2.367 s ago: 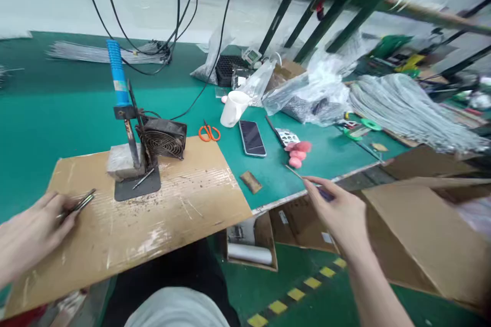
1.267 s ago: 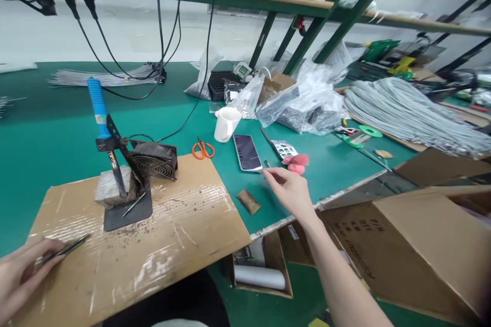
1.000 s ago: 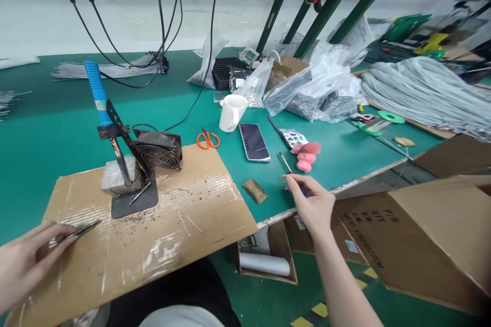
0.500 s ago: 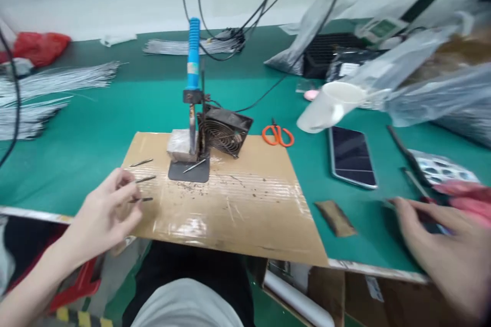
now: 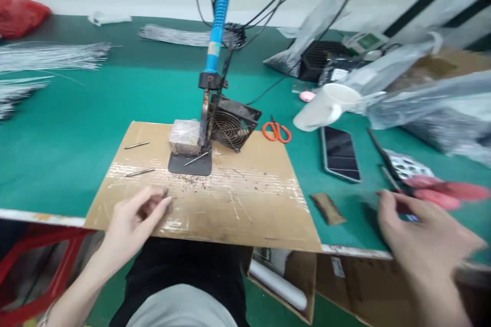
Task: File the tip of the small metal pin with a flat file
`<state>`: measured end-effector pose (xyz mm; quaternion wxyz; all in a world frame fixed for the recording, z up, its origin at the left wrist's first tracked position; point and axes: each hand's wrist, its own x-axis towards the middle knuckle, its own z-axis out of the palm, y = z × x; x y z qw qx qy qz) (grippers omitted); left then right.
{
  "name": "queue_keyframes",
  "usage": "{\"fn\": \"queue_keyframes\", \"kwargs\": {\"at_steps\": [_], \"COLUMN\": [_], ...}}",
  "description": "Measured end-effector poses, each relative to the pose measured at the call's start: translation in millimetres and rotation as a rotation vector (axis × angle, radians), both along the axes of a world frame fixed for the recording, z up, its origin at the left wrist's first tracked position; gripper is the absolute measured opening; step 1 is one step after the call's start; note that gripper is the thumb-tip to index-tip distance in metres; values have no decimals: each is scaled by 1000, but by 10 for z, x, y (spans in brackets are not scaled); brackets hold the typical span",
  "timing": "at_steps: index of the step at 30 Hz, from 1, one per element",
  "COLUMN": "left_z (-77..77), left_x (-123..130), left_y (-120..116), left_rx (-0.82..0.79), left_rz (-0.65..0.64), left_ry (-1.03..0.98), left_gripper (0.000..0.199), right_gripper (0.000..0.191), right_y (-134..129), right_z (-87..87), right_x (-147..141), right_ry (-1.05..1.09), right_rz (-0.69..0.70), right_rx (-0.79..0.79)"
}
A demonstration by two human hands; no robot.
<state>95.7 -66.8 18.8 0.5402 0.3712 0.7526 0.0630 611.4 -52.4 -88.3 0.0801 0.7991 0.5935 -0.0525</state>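
My left hand (image 5: 134,219) is closed in a pinch low over the left part of the cardboard sheet (image 5: 230,214). The dark end of a slim soldering iron tip (image 5: 166,192) pokes out from its fingers. Two similar metal tips (image 5: 140,172) lie on the cardboard beyond that hand, and another tip (image 5: 196,158) rests on the black base plate (image 5: 180,164) of the soldering iron stand. The blue-handled soldering iron (image 5: 218,25) leans upright there. At the right, my right hand (image 5: 422,225), blurred, has thumb and finger closed together; what they hold is too small and smeared to name.
A small fan (image 5: 232,127) stands behind the iron. Orange-handled scissors (image 5: 276,132), a phone (image 5: 340,154), a white mug (image 5: 326,107) and a brown packet (image 5: 328,208) lie to the right. Pink-handled pliers (image 5: 441,189) are beyond my right hand. Cables hang over the back.
My left hand has moved right and lifted the nearest tip off the cardboard. The soldering iron now tilts more in view as my head turned. My right hand stays at the right, shifted slightly left in view.
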Motion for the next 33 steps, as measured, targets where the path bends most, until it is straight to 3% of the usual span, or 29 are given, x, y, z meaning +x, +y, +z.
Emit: {"fn": "queue_keyframes", "kwargs": {"at_steps": [3, 5, 8, 11, 13, 16, 19, 22, 26, 33], "left_z": [124, 208, 282, 298, 293, 276, 271, 293, 353, 323], "left_x": [51, 103, 199, 295, 347, 396, 402, 380, 340, 307], "left_y": [-85, -139, -217, -261, -280, -343, -454, -532, -493, -501], "left_rx": [-47, -80, -154, -251, -312, -401, -449, -471, -499, -506], "left_rz": [306, 415, 495, 510, 510, 510, 568, 650, 715, 746], "left_ry": [29, 19, -76, -172, -228, -361, -456, -496, -502, -664], "left_gripper": [27, 35, 42, 47, 51, 56, 55, 56, 55, 47], "right_gripper": [31, 31, 34, 39, 39, 30, 33, 32, 20, 23], "right_y": [27, 59, 134, 289, 471, 814, 1090, 1210, 1198, 1096], "right_z": [62, 119, 226, 251, 144, -228, -667, -917, -929, -883], "right_x": [-61, -141, -384, -776, -1058, -1397, -1600, -1671, -1600, -1415], "right_ry": [12, 31, 74, 202, 319, 416, 374, 295, 239, 260], "right_rz": [-24, -29, -10, 91, 188, 275, 265, 247, 251, 329], "right_rx": [59, 95, 147, 85, -37, -227, -365, -460, -520, -525]}}
